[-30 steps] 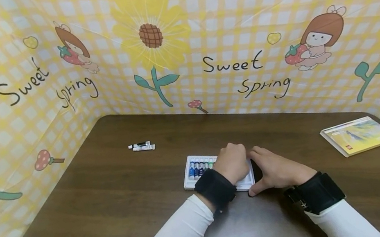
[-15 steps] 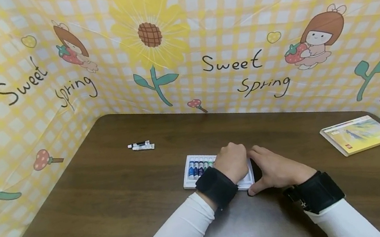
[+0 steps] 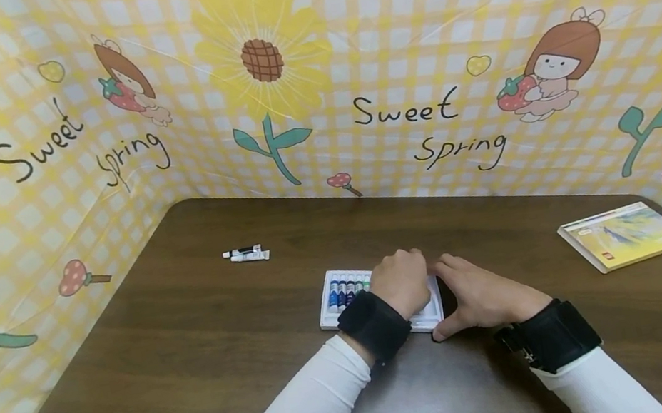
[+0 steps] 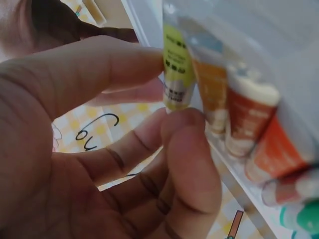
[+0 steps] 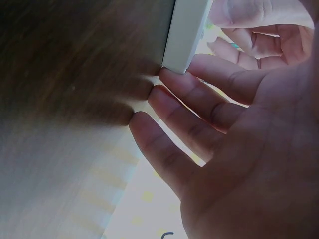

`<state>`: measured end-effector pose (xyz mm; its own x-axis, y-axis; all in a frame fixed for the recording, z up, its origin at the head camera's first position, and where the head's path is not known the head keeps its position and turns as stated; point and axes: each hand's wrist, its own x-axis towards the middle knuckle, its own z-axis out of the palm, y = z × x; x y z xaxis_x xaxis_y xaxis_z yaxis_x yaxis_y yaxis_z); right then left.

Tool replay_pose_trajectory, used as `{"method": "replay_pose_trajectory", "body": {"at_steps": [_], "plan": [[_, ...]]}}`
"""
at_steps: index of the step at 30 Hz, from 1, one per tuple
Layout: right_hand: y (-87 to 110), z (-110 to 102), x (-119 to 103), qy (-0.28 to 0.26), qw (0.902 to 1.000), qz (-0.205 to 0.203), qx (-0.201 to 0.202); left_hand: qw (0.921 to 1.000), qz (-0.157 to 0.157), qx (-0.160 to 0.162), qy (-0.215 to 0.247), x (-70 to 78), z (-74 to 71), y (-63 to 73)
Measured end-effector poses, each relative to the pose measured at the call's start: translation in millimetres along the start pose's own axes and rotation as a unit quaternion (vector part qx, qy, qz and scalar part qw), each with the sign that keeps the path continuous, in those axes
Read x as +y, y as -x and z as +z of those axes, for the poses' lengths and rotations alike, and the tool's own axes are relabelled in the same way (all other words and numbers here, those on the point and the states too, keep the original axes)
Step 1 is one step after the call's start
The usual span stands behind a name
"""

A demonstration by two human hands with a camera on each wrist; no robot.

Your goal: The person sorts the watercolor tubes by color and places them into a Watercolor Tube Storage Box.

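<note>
In the head view, a white tray [image 3: 331,321] of paint tubes lies on the table, its blue and green tubes [image 3: 342,293] showing at the left. My left hand [image 3: 400,285] reaches over the tray's right half, hiding the tubes there. The left wrist view has its fingertips pinching a yellow paint tube [image 4: 178,67] at the end of the row. Beside that stand an ochre tube [image 4: 213,92], a brown tube [image 4: 250,117] and an orange tube [image 4: 280,147]. My right hand [image 3: 489,293] spans the tray's right end, its extended fingertips touching the tray's edge [image 5: 185,37].
Two loose paint tubes [image 3: 247,254], one with a black band, lie together at the back left of the brown table [image 3: 157,378]. A yellow-covered box or book [image 3: 627,237] lies at the far right. Checked cloth walls [image 3: 393,23] rise behind and at the sides.
The left hand has shifted very slightly to the left over the tray. The right hand and the tray have stayed in place.
</note>
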<state>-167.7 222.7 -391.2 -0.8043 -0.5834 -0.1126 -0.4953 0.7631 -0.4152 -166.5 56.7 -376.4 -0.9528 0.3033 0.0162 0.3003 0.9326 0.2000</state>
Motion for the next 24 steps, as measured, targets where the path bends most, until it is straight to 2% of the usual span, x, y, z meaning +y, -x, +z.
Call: {"method": "replay_pose_trajectory", "body": {"at_steps": [6, 15, 19, 24], "plan": [[-0.1, -1, 0, -0.005, 1.0, 0.001, -0.003, 0.9999, 0.002, 0.015, -0.001, -3.8, -0.5, 0.5], [1.2, 0, 0, -0.004, 1.0, -0.005, -0.001, 0.9957, 0.036, 0.075, -0.041, -4.2, 4.2, 8.5], [1.3, 1, 2, -0.003, 0.9999, -0.013, 0.002, 0.9955, 0.045, 0.073, -0.041, -5.9, 4.8, 9.7], [1.2, 1, 3, -0.001, 0.9999, -0.014, -0.001, 0.9982, 0.042, 0.042, -0.008, -10.8, 5.1, 5.6]]}}
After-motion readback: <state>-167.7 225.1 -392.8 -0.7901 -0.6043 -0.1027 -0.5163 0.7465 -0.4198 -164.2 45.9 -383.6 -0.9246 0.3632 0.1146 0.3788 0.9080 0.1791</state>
